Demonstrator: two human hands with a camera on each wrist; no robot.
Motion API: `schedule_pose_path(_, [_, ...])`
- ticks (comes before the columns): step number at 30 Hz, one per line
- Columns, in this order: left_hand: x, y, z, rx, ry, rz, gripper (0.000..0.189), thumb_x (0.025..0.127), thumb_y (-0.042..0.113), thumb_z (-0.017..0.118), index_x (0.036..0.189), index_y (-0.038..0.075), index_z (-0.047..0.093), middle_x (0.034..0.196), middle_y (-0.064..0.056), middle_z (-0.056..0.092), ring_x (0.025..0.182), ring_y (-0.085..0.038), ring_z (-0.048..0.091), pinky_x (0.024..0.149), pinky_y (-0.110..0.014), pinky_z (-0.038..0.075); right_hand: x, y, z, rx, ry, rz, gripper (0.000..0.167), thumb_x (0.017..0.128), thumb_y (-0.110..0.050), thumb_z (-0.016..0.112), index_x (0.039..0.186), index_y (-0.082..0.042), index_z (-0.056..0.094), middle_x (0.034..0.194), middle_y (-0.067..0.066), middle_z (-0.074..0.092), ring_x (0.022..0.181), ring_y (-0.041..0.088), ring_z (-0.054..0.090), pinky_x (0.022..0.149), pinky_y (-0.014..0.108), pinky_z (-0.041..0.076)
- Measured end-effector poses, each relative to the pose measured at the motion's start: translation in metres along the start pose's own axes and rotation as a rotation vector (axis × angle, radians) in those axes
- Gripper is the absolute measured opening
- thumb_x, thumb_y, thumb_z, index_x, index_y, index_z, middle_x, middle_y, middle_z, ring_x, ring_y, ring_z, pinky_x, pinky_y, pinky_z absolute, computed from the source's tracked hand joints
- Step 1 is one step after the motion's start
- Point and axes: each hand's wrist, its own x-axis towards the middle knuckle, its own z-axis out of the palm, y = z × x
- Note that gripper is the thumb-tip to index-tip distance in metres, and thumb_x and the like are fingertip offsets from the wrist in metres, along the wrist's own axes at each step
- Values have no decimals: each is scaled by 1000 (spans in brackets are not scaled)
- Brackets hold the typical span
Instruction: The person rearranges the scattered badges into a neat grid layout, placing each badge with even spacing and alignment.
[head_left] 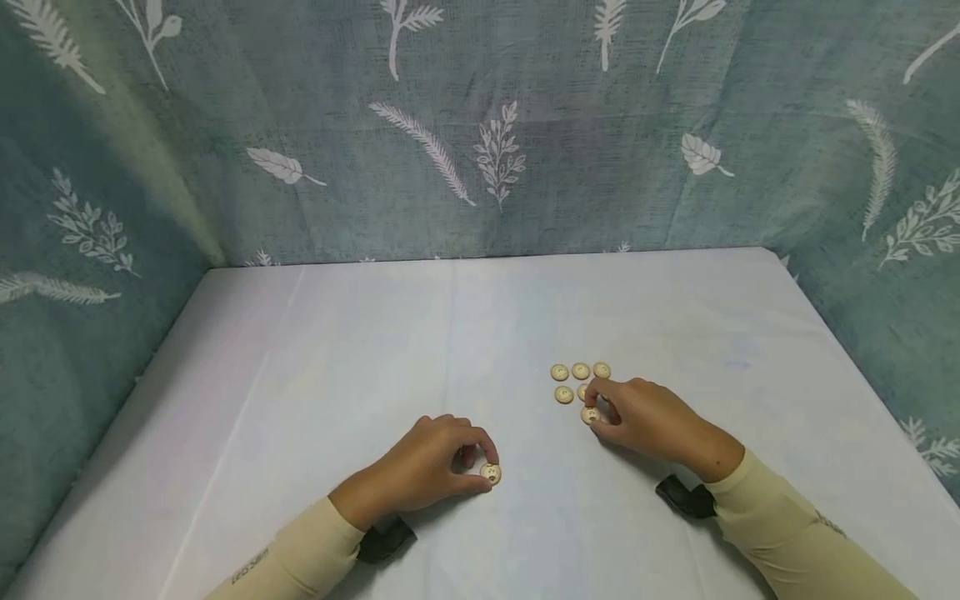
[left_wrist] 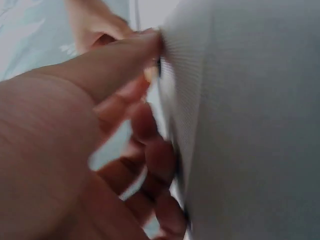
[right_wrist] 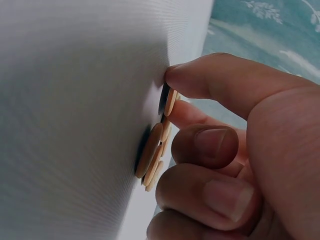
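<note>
My left hand (head_left: 431, 467) is low on the white cloth, left of centre. Its thumb and index finger pinch a round wooden button (head_left: 491, 474) with small dark marks. To the right and farther off, my right hand (head_left: 648, 421) pinches another wooden button (head_left: 590, 414) at the cloth's surface. In the right wrist view, that button (right_wrist: 171, 102) shows edge-on between thumb and index finger. Just beyond lie several matching buttons (head_left: 559, 372) in rows close together, one (head_left: 583, 392) partly hidden by the right fingers. In the left wrist view, the left fingers (left_wrist: 145, 122) mostly hide their button.
The white cloth (head_left: 337, 350) covers a wide table. Teal fabric (head_left: 570, 167) with white leaf prints hangs behind and along both sides. Black wrist straps or mounts (head_left: 386, 540) sit under the beige sleeves (head_left: 795, 525).
</note>
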Motion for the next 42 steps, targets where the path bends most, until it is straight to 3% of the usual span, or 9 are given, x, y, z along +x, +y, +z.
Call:
schedule_pose_path(3, [11,10,1,35,21,27,22,81,38,83,96,30,69,75,16,54,72,-1,48,72,-28,34,1,-1,1,-8,-4,8,17,91,-18,72,104,-15,62,61,-9,46,54,4,39,53,22,33])
schedule_pose_path(9, [47,28,0,130,78,73,22,81,38,82,97,29,71,81,12,60,77,-1,52,71,-28,36,4,-2,2,2,-2,23,18,89,-18,73,104,-16,62,61,-8,45,54,5,40,53,22,33])
schedule_pose_path(15, [75,31,3,205,77,58,18,85,38,79,98,30,71,83,12,62,79,-1,54,71,-29,37,10,-3,7,21,-8,2,18,90,-19,72,104,-16,61,60,-8,45,53,4,40,52,23,33])
schedule_pose_path(20, [87,29,4,224,68,52,17,87,38,78,100,30,71,85,12,62,80,-1,55,71,-30,37,15,-4,10,30,-7,-21,17,90,-19,72,103,-16,61,60,-9,45,52,4,39,52,22,33])
schedule_pose_path(35, [96,31,7,260,5,46,20,85,38,79,102,32,72,90,12,60,80,-2,53,71,-29,34,13,-3,6,32,-34,-34,21,93,-24,70,110,-17,60,60,-8,46,51,4,39,51,23,33])
schedule_pose_path(38, [89,32,-1,270,69,59,25,86,40,78,107,31,71,96,9,63,85,-6,57,75,-31,37,5,-5,-5,44,9,-25,26,95,-32,68,116,-17,61,59,-10,46,50,3,40,50,23,35])
schedule_pose_path(42, [61,21,-27,273,259,43,35,89,46,73,118,27,70,111,3,65,103,-17,60,89,-41,40,-11,-8,-23,49,177,-18,27,97,-35,66,116,-17,64,64,-10,50,55,4,44,52,23,40])
